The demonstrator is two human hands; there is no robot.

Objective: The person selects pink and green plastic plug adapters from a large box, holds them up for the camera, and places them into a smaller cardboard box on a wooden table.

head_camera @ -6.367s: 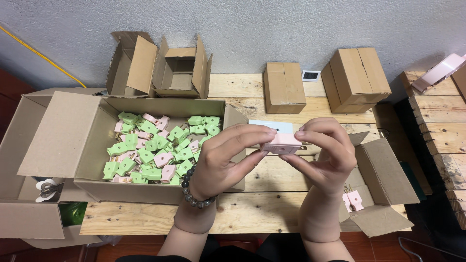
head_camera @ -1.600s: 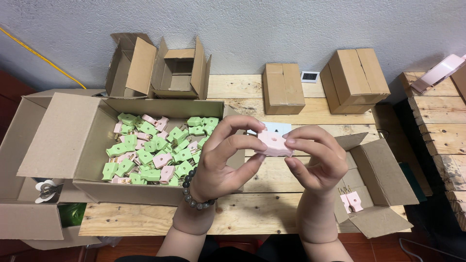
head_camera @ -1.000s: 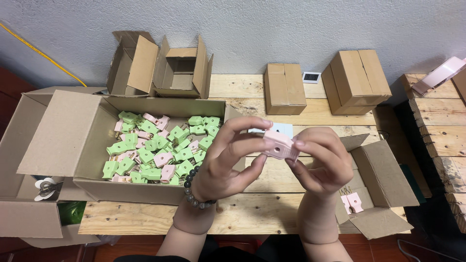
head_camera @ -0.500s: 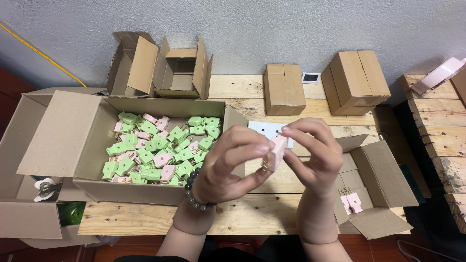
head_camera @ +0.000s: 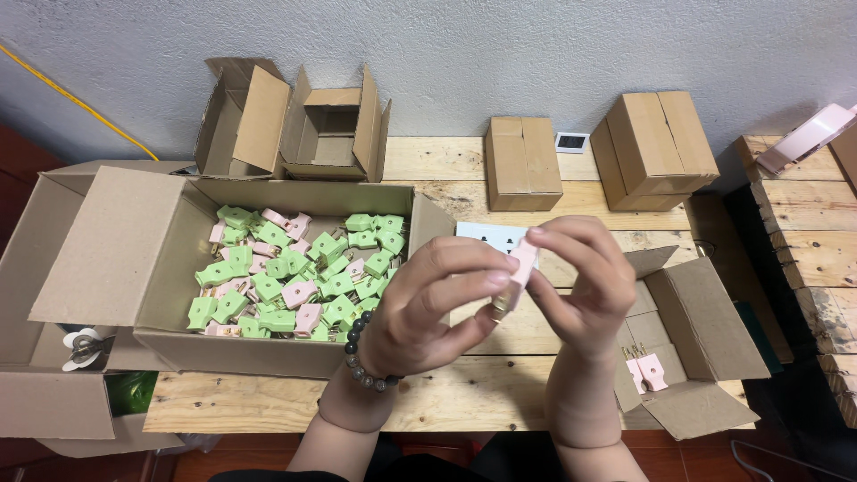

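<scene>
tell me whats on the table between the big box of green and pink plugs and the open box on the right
In the head view, both hands, left hand and right hand, hold a pink plug there; a white socket plate lies behind.

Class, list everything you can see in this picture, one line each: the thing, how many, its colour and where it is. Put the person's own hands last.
Pink plug: one, pink, pinched between both hands.
Large open carton: one, brown, left on the table.
Loose plugs: many, green and pink, inside the large open carton.
Empty open cartons: two, brown, back left.
Closed cartons: two, brown, back centre and right.
Small open carton: one, brown, right, a couple of pink plugs inside.
White socket plate: one, behind the hands.
Wooden table: one, pale planks.
Bead bracelet: one, dark, left wrist.
Left hand: holds the pink plug.
Right hand: holds the pink plug.
</scene>
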